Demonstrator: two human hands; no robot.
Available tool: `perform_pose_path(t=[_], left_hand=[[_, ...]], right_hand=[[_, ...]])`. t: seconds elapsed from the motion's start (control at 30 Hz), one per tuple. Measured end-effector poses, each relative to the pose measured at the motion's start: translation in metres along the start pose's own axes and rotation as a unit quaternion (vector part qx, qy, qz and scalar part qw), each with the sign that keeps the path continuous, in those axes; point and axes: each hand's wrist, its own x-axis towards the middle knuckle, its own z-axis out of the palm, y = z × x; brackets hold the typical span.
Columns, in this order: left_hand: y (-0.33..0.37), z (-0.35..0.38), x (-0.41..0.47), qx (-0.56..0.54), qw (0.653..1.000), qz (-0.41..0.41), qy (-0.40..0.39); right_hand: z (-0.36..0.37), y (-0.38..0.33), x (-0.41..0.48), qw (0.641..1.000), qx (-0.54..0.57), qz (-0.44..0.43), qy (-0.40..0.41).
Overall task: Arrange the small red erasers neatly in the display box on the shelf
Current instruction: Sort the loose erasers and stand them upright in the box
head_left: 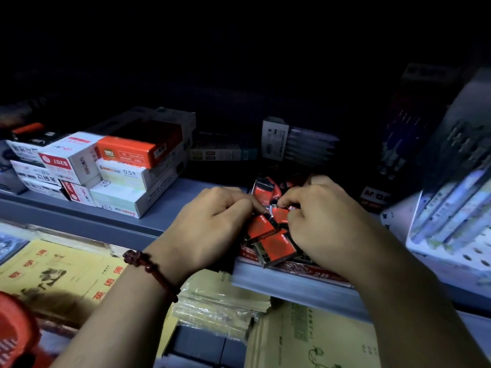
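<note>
Erasers (276,247), red and film-wrapped, lie jumbled in the display box (313,273) at the front lip of the shelf (79,219); none squared up yet. The nearest one lies tilted, its corner seemingly over the box's front wall. Just behind it I read the left hand (212,227) and right hand (321,224) knuckles-up over the middle of the box, fingers curled, tips meeting and pinching erasers there. Which piece each holds I cannot tell. Further back a few stand on edge, leaning on one another in shadow. Beyond and to the left are stacked cartons (119,168), well apart from the work.

Risk (my judgement): a nudge from a wrist could send the front eraser over the wall onto the booklets (53,277) below, and the slick wrap would help it go. The leaning rear pieces may topple if a neighbour is pulled.

Count: erasers, five clearly seen, probably more under the hands; display box, one; hands, two.
</note>
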Motion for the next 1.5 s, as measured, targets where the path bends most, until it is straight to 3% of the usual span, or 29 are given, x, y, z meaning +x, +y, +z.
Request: perform_pose_path(t=[0.4,0.8,1.03,1.27,1.5], left_hand=[[0.0,0.0,-0.001,0.011,1.0,0.006,-0.01],[0.009,0.002,0.004,0.015,0.999,-0.028,-0.025],[0.012,0.002,0.006,-0.012,0.998,-0.036,-0.053],[0.015,0.0,0.005,-0.044,0.996,-0.034,-0.076],[0.018,0.001,0.006,-0.089,0.992,-0.065,-0.054]], right_hand=[[0.001,0.007,0.001,0.999,0.042,-0.014,-0.022],[0.004,0.018,0.0,0.99,0.133,-0.038,0.036],[0.009,0.022,0.006,0.982,0.167,-0.037,0.076],[0.005,0.024,0.007,0.989,0.138,-0.049,0.015],[0.008,0.029,0.008,0.978,0.195,-0.044,0.067]])
